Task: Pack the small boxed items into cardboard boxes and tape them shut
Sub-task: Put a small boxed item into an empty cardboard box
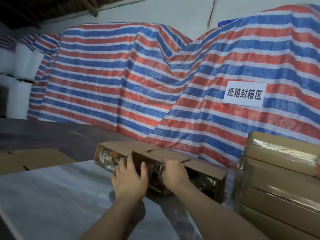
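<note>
long cardboard box (155,163) lying on the surface (52,196), open side facing the person | left hand (129,179) grip clamped on its near flap | right hand (174,172) grip clamped over its top edge | taped boxes (280,184) stacked at right

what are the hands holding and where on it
Both hands grip the long cardboard box near its middle: left hand on the near side, right hand over the top edge.

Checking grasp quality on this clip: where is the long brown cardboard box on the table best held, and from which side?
Grip the long brown cardboard box across its narrow width near the middle, coming from the near side as the left hand and right hand do. It is long and slim with open ends, so end grips would likely let it sag or spill.
</note>
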